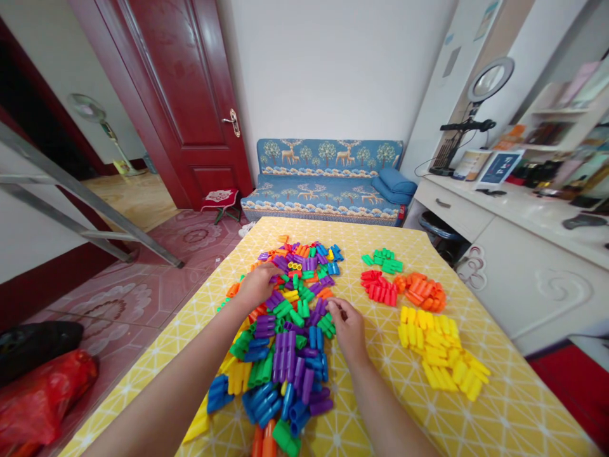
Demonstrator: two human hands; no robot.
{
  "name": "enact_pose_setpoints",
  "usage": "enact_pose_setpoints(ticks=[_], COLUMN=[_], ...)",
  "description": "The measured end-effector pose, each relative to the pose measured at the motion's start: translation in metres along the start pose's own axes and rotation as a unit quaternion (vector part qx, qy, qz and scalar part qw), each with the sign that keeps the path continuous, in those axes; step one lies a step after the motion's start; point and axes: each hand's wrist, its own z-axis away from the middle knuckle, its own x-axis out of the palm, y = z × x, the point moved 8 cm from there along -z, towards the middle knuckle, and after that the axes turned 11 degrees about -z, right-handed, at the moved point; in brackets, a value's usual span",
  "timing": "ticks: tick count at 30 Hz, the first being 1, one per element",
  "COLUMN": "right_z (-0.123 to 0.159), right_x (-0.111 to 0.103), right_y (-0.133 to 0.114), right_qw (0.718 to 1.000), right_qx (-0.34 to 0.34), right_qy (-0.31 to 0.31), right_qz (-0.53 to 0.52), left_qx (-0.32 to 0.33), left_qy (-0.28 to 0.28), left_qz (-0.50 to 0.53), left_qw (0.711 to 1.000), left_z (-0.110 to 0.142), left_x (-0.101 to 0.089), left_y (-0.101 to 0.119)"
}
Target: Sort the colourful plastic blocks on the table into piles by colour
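Left hand [259, 285] at multicoloured pile [284, 357]; right hand [348, 322] beside it.

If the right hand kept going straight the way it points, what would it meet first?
Probably the purple pieces on the near side of the mixed pile; the right hand's fingertips may already touch them, depth being unclear.

Both bare forearms reach in from the lower edge and converge forward. The left forearm [190, 374] slants up to the right, and the left hand [261, 284] lies farther ahead, back upward, its fingertips partly hidden. The right forearm [387, 406] slants up to the left; the right hand [348, 322] is nearer the body, its fingers curled inward close to the thumb, the two hands well apart
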Motion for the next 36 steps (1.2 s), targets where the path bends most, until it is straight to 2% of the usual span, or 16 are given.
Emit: enact_pose_setpoints(ticks=[3,6,13,19,23,26,28,33,36], right_z=[0.000,0.000,0.000,0.000,0.002,0.006,0.008,0.008,0.007], right_x=[-0.001,-0.001,-0.001,0.000,0.009,0.018,0.021,0.021,0.020], right_y=[-0.002,-0.004,-0.008,-0.008,-0.019,-0.027,-0.027,-0.017,-0.015], right_qw=[1.000,1.000,1.000,1.000,0.995,0.987,0.984,0.988,0.992], right_qx=[-0.004,-0.003,-0.006,-0.012,-0.070,-0.123,-0.138,-0.123,-0.095], right_qy=[0.002,0.002,0.005,-0.001,-0.038,-0.071,-0.076,-0.072,-0.074], right_qz=[0.003,0.005,0.010,0.026,0.066,0.076,0.078,0.062,0.040], left_qx=[0.036,0.029,0.025,0.016,0.057,0.088,0.101,0.117,0.134], left_qy=[-0.043,-0.072,-0.089,-0.072,-0.048,-0.043,-0.054,-0.070,-0.115], left_qz=[-0.043,-0.055,-0.038,-0.024,0.066,0.199,0.246,0.258,0.265], left_qw=[0.997,0.995,0.995,0.997,0.995,0.975,0.962,0.957,0.948], left_z=[-0.005,-0.009,-0.010,-0.004,0.006,0.015,0.019,0.028,0.030], left_x=[0.007,0.009,0.015,0.018,0.011,0.007,0.008,0.007,0.006], left_y=[0.008,0.008,0.013,0.028,0.053,0.075,0.087,0.099,0.097])
